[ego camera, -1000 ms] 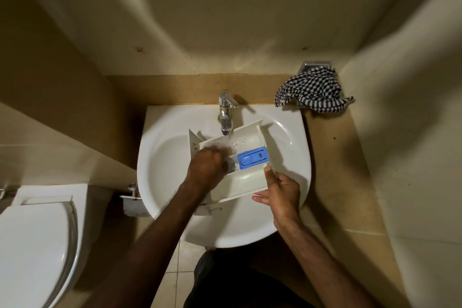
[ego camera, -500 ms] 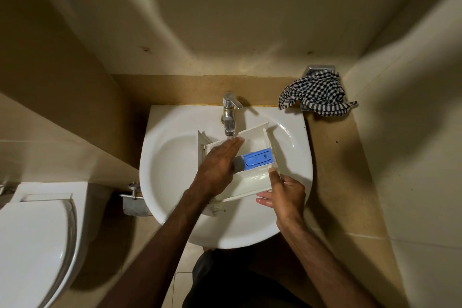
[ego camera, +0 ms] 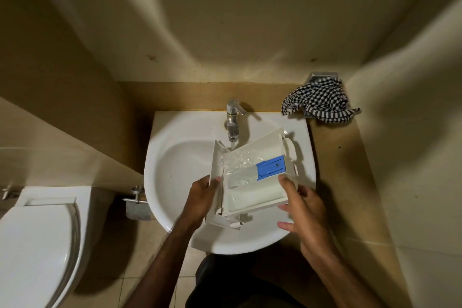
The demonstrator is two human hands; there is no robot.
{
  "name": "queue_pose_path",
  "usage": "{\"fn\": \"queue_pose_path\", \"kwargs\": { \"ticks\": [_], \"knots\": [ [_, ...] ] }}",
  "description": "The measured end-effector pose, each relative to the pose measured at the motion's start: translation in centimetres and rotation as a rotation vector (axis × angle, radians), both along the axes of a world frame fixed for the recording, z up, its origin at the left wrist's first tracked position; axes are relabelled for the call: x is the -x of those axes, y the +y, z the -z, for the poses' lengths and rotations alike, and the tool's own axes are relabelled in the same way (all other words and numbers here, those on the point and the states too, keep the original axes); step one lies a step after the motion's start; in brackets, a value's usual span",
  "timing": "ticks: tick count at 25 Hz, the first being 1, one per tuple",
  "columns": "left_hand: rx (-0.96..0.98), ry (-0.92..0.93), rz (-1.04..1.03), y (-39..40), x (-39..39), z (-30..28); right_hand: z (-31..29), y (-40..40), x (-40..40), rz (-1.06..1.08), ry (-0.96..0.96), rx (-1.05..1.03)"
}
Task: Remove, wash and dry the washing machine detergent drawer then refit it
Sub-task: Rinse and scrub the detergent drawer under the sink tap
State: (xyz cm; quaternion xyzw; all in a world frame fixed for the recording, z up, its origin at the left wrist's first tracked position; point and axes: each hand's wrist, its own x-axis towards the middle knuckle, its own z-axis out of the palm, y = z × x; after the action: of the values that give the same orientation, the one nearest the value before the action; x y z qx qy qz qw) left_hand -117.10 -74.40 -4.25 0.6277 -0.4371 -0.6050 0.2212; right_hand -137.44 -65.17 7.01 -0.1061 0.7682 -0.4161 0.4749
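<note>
Left hand (ego camera: 201,199) grips the front panel end of the white detergent drawer (ego camera: 252,177), fingers wrapped round its edge. Right hand (ego camera: 303,210) clamps the drawer's opposite long side, thumb on the rim near the blue insert (ego camera: 271,167). Drawer held over the white sink (ego camera: 175,177), tilted, under the tap (ego camera: 232,120); water runs into its far compartment. Checked cloth (ego camera: 318,102) lies on the ledge right of the sink. Toilet (ego camera: 37,240) at left.

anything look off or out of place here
Nothing looks damaged or spilled. The detergent drawer is tilted under the running tap, held over the sink by both hands. The checkered cloth is bunched on its holder, not hung flat.
</note>
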Motion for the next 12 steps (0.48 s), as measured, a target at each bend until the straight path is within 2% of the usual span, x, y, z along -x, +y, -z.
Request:
{"fn": "queue_pose_path", "kwargs": {
  "ticks": [5,8,12],
  "knots": [
    [-0.061,0.149,0.007,0.0,0.0,0.3,-3.5,-1.6,3.4,-0.129,0.024,0.006],
    [-0.09,0.177,0.081,-0.3,0.3,0.5,-3.7,-3.4,3.2,-0.206,0.012,0.05],
    [-0.119,0.208,0.081,-0.9,1.8,0.6,-1.8,-5.6,1.7,-0.072,0.271,0.085]
  ]
}}
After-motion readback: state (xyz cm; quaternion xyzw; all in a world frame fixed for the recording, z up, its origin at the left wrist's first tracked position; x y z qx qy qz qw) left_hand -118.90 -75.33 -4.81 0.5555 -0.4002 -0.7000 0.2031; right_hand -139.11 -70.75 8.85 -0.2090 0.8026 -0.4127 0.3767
